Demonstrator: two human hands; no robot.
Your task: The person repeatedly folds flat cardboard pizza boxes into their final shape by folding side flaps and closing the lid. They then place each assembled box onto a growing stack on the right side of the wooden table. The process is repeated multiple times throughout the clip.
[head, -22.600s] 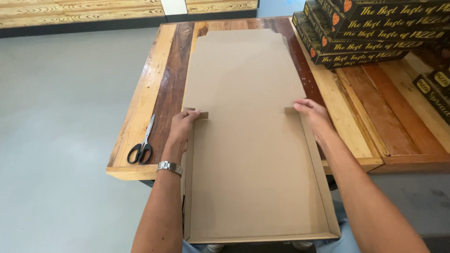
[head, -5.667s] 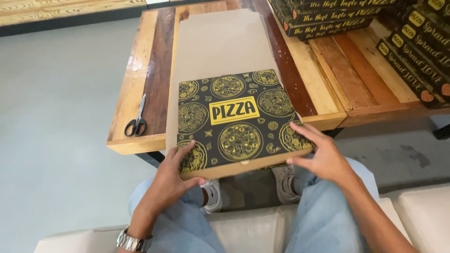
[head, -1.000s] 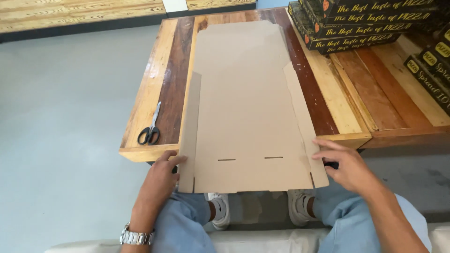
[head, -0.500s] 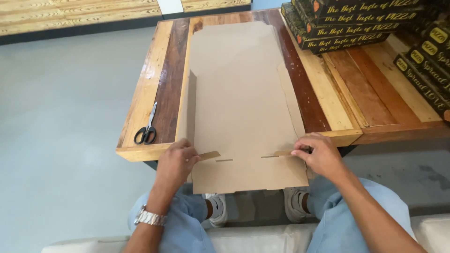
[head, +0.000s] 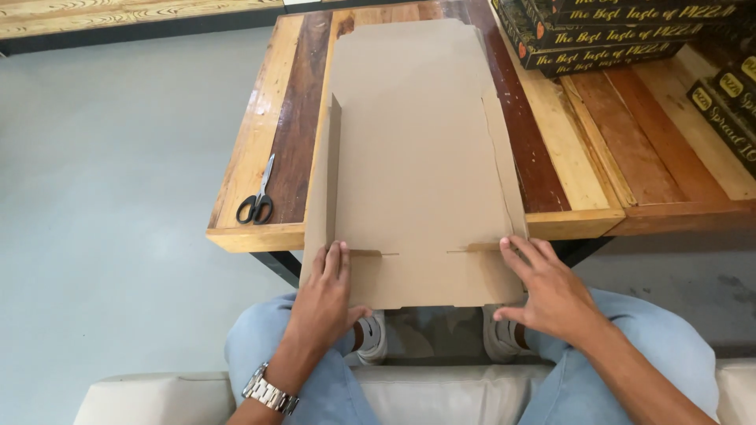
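Cardboard blank (head: 417, 157) flat on wooden table (head: 583, 165), near end overhanging | long axis runs away from person | left hand (head: 327, 295), right hand (head: 547, 287) pressing near corners, palms open, equally near.

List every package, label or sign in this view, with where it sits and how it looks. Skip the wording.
Flat cardboard box blank: plain brown, unfolded, on the wooden table, near end overhanging; left hand and right hand rest on its near corners.
Stack of folded pizza boxes: far right of the table, flat, black with yellow print.
More black-and-yellow boxes: right edge, partly cut off.
No signs or screens.
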